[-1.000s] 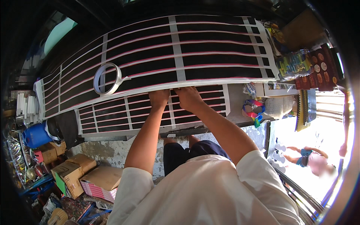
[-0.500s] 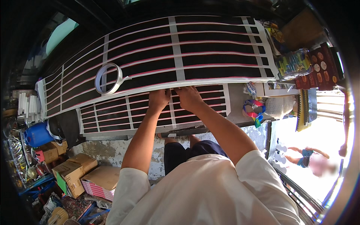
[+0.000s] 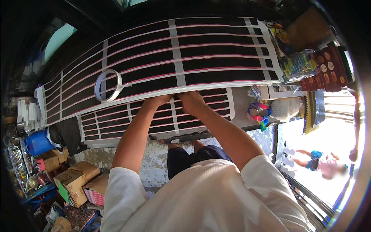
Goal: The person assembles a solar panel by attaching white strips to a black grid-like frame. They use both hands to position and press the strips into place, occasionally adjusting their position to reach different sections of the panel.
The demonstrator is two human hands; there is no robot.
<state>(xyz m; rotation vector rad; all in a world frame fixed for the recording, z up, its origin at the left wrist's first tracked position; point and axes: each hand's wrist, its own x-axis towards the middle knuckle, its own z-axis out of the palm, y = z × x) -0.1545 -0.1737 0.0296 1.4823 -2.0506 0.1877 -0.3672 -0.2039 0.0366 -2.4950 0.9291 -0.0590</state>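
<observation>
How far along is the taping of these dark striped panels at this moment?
The upper panel already carries white tape along its edges and crosswise. Both hands, left hand and right hand, press at the seam where it overlaps the lower panel, which is taped too. The tape roll lies on the upper panel, its loose end trailing, so taping looks unfinished.

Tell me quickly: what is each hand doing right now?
Left hand: pressed on the white tape strip on the dark panel.
Right hand: pressed there too.

white metal grille [image 3: 174,58] | flat, taped strips, dark gaps | tape roll [image 3: 107,85] lying on it
</observation>
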